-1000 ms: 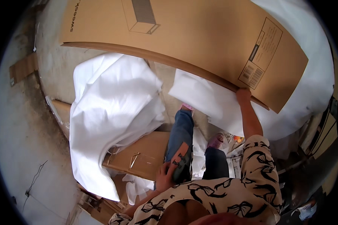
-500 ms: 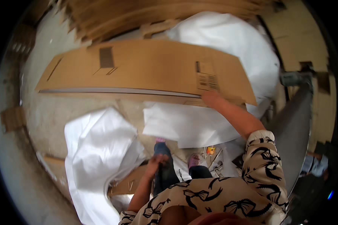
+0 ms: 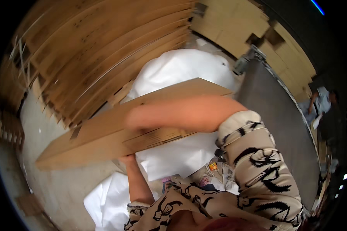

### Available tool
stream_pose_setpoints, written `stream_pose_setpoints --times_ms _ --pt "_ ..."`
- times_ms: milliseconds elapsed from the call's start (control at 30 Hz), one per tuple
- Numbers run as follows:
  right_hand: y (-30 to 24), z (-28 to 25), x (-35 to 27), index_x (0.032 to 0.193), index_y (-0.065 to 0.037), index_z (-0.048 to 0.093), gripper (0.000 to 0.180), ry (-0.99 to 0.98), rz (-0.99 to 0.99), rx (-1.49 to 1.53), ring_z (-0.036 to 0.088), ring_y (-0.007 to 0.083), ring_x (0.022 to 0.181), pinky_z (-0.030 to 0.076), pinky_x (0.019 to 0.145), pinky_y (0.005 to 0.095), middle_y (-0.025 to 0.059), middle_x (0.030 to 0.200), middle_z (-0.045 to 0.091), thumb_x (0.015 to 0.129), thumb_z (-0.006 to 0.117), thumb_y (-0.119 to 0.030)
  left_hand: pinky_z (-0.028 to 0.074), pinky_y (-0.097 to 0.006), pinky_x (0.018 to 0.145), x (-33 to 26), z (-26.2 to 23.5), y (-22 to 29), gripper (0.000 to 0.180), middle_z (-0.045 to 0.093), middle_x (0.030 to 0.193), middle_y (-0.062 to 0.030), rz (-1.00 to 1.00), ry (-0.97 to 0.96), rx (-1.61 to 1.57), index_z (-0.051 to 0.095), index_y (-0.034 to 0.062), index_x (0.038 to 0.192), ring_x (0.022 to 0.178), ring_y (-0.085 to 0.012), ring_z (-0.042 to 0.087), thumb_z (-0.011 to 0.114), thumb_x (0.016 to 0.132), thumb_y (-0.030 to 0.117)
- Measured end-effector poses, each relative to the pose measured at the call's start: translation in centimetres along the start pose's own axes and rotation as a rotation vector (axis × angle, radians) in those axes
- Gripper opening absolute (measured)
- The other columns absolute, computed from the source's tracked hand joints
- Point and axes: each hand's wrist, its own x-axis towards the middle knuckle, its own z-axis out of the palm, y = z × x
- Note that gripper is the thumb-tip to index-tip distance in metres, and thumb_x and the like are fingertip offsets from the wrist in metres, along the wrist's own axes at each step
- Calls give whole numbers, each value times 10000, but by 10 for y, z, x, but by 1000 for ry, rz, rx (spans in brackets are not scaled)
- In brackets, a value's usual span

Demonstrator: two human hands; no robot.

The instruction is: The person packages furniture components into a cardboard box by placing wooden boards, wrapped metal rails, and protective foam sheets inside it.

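A long brown cardboard box (image 3: 104, 133) slants across the middle, its far-left end low and its right end raised toward the conveyor. My left hand (image 3: 128, 158) is at its lower near edge, the fingers partly hidden against the underside. Across the top of the box reaches my right arm; my right hand (image 3: 135, 118) is smeared by motion at the upper face, so its fingers do not show clearly. White foam sheeting (image 3: 177, 159) lies just below the box, and a large white foam bundle (image 3: 181, 69) sits behind it.
Stacked flat cardboard (image 3: 104, 46) rises at the far left. A dark conveyor belt (image 3: 277, 127) runs along the right, with pale cartons (image 3: 231, 23) beyond it. Another person (image 3: 320, 102) is at the far right. More white sheeting (image 3: 108, 202) lies on the floor at near left.
The box has turned and tilted, its near side face now showing. My left hand has come up to its lower edge, and my right hand has swept left across it. The view has swung right.
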Motion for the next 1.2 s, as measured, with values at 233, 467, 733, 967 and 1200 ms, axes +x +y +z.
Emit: stream_pose_setpoints --times_ms 233,467,733,967,1200 --pt "-54 -62 -46 837 -82 662 206 -94 -144 -45 597 282 784 486 649 407 113 835 635 651 625 -161 353 -484 952 -67 43 32 554 458 1242 -119 91 -117 39 432 49 1230 1140 -308 422 465 784 376" --pt "-107 -72 -267 924 -115 663 288 -84 -87 -46 588 262 821 479 682 423 84 890 635 652 641 -205 341 -481 962 -147 45 8 505 448 1254 -131 -81 -262 130 436 39 1226 1154 -311 411 463 819 337" --pt "-181 -10 -469 909 -118 657 243 0 309 -218 582 241 851 475 667 384 39 936 626 716 572 -238 335 -480 966 -251 95 -97 492 439 1259 -135 -365 -457 240 433 32 1225 1154 -311 410 451 834 330" --pt "-220 47 -544 829 -108 643 162 258 831 -204 589 255 809 470 583 389 64 853 629 700 560 -160 330 -479 969 -274 175 -190 480 432 1264 -138 -749 -688 335 431 26 1224 1154 -311 408 440 847 325" --pt "-336 176 -702 815 -82 603 130 444 1368 19 540 295 913 488 688 384 74 795 609 691 563 -88 326 -478 972 -415 153 -280 469 425 1269 -142 -1088 -707 315 429 21 1223 1154 -311 407 430 861 319"
